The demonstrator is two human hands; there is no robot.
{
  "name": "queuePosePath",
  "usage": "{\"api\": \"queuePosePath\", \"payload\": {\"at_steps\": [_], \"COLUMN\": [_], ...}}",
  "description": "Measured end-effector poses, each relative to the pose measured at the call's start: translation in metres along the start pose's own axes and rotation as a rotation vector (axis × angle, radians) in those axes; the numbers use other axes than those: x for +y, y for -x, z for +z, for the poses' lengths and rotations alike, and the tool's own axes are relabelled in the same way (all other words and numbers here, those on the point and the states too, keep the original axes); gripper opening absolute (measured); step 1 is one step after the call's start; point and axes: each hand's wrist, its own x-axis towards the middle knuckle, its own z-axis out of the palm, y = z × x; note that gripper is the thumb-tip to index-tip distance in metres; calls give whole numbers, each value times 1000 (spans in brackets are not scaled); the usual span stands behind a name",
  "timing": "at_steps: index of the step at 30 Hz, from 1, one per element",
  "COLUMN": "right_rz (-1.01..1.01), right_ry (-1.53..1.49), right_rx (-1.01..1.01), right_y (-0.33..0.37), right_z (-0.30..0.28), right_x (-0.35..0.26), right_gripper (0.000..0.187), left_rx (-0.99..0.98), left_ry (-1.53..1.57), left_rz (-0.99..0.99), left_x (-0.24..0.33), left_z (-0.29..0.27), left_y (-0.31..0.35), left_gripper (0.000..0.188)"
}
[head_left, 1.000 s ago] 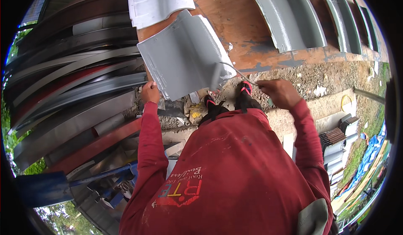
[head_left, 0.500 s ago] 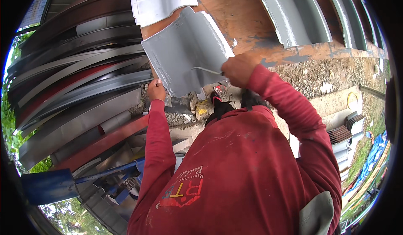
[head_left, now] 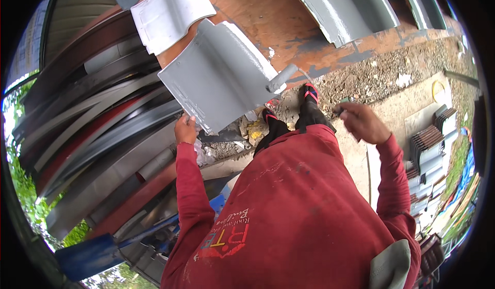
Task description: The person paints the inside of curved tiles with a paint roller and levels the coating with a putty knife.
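Note:
A curved roof tile (head_left: 214, 75) coated in grey lies at the near end of the wooden board (head_left: 250, 5), with whitish streaks along its side edges. My left hand (head_left: 185, 129) grips the tile's near left corner, thumb on top. At the near right corner, the grey-coated sleeve of a paint roller (head_left: 282, 79) touches the tile edge. My right hand (head_left: 363, 122) is out to the right, fingers curled round the roller's dark handle end; its wire frame is only partly visible. Beyond lies a white tile (head_left: 170, 13), and more grey tiles (head_left: 348, 10) rest along the board.
Long bent metal sheets (head_left: 98, 134) are piled at the left, close to my left arm. Gravel (head_left: 361, 80) and a concrete strip run beyond my feet. Stacked tiles (head_left: 428, 144) stand on the right. A blue metal part (head_left: 87, 257) sits at lower left.
The roller has swung from inside the tile to its right edge, and my right hand has moved right and nearer. My left hand still grips the tile. The view has shifted.

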Motion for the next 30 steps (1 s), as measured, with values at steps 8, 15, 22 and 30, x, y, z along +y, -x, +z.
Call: {"api": "queuePosePath", "payload": {"at_steps": [8,15,22,30], "right_rz": [99,-103,-106,-120], "right_ry": [-386,-188,-324,-315], "right_rx": [-98,-92,-59,-164], "right_y": [7,-61,-178,-100], "right_z": [41,34,32,25], "right_x": [32,2,-69,20], "right_gripper": [41,37,27,34], "left_rx": [-87,-157,-165,-169], "left_ry": [224,263,304,298], "left_rz": [-107,-176,-178,-189], "left_x": [-25,-27,-29,-30], "left_z": [0,-4,4,-1], "left_y": [-20,-29,-31,-31], "left_gripper": [12,12,11,11]}}
